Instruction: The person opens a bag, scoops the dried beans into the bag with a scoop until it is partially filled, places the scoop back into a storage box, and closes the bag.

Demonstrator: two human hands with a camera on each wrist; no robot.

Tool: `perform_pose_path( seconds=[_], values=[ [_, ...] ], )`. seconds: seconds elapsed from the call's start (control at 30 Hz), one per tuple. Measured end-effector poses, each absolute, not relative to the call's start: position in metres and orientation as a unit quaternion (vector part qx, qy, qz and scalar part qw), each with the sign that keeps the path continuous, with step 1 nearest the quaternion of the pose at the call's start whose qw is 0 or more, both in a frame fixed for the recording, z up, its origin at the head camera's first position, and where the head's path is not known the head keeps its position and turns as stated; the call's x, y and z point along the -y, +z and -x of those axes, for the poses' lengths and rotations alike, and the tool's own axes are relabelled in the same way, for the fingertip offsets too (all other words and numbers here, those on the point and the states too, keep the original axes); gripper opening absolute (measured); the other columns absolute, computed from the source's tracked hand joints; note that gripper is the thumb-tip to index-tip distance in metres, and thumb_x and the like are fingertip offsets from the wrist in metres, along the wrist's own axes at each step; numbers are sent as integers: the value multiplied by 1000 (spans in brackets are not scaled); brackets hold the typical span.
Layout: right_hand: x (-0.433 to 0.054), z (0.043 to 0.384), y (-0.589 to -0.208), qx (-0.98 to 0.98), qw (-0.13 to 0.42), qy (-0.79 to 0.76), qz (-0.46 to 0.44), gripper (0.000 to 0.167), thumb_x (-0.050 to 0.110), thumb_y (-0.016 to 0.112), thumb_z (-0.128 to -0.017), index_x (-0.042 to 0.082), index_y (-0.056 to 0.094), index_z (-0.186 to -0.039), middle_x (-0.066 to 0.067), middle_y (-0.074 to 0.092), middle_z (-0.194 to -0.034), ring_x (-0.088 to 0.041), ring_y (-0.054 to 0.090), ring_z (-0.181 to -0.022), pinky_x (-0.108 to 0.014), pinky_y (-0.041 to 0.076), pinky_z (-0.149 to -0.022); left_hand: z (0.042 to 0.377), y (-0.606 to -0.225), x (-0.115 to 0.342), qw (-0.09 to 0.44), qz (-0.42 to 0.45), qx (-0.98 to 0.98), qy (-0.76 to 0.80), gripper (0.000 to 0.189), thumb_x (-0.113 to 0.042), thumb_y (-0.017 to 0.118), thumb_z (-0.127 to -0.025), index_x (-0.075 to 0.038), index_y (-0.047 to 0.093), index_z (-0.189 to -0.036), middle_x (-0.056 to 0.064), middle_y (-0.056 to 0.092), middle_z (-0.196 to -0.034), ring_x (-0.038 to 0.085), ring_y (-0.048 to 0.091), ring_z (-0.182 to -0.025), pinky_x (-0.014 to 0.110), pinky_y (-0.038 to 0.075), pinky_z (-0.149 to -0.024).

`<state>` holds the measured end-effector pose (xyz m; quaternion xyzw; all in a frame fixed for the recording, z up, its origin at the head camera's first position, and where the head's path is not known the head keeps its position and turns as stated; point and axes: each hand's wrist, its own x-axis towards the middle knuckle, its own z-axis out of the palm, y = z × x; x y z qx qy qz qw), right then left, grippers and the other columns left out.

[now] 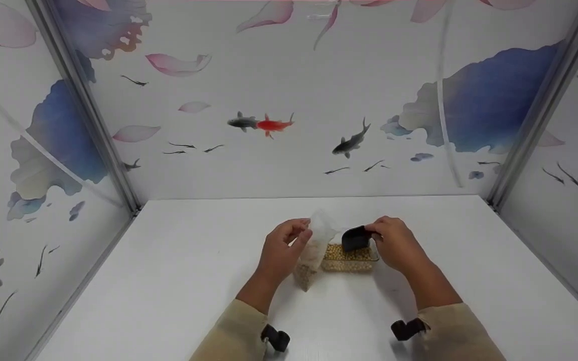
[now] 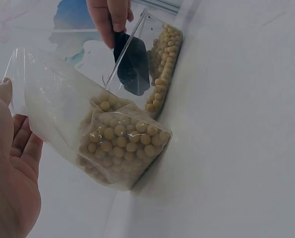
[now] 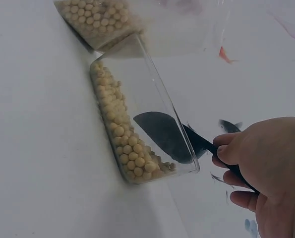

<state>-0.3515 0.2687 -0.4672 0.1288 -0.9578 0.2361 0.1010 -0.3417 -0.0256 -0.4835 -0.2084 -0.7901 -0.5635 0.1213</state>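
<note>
My left hand (image 1: 280,250) pinches the upper edge of a clear plastic bag (image 2: 53,94) between thumb and fingers. Round yellowish beans, like soybeans (image 2: 120,139), fill the bag's lower part, and its bottom meets the table. Just right of the bag is a clear rectangular container (image 3: 159,87) with a layer of the same beans (image 3: 115,119) along its bottom. My right hand (image 1: 394,243) grips the handle of a black scoop (image 3: 164,136). The scoop's bowl is tilted inside the container, above the beans; whether it carries any is hidden.
The white table (image 1: 168,281) extends around the bag and container. Behind it stands a white back panel (image 1: 289,170) printed with fish and petals, with metal posts (image 1: 93,110) at the corners. A dark device (image 1: 276,338) sits at each cuff.
</note>
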Motion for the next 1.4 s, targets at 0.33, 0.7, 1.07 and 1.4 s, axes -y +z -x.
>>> perform_pose_path(
  seconds=[0.33, 0.7, 1.07, 1.4],
  values=[
    [-271, 351, -466, 964, 84, 214, -133, 29, 1, 61, -106, 5, 75, -132, -16, 70, -125, -41, 62, -125, -56, 58, -104, 342, -484, 24, 127, 204, 793, -560, 17, -38, 65, -109, -21, 67, -112, -3, 67, -145, 18, 64, -137, 43, 53, -119],
    [-266, 341, -454, 968, 49, 195, -151, 28, -1, 61, -105, 4, 77, -127, -15, 72, -120, -40, 63, -119, -55, 59, -101, 340, -483, 25, 123, 195, 797, -558, 15, -35, 66, -108, -21, 68, -112, -5, 67, -145, 17, 63, -137, 41, 53, -119],
    [-255, 343, -464, 963, 48, 207, -165, 29, -1, 60, -105, 4, 76, -130, -15, 71, -124, -41, 63, -122, -56, 57, -105, 340, -483, 25, 122, 197, 795, -560, 14, -34, 65, -109, -21, 67, -112, -4, 67, -146, 18, 63, -138, 43, 52, -120],
    [-243, 349, -483, 950, 35, 272, -151, 31, 6, 59, -108, 12, 75, -134, -9, 71, -128, -36, 63, -128, -56, 56, -106, 340, -484, 25, 122, 203, 796, -557, 16, -38, 65, -109, -22, 67, -112, -6, 66, -146, 18, 62, -138, 43, 52, -120]
  ],
)
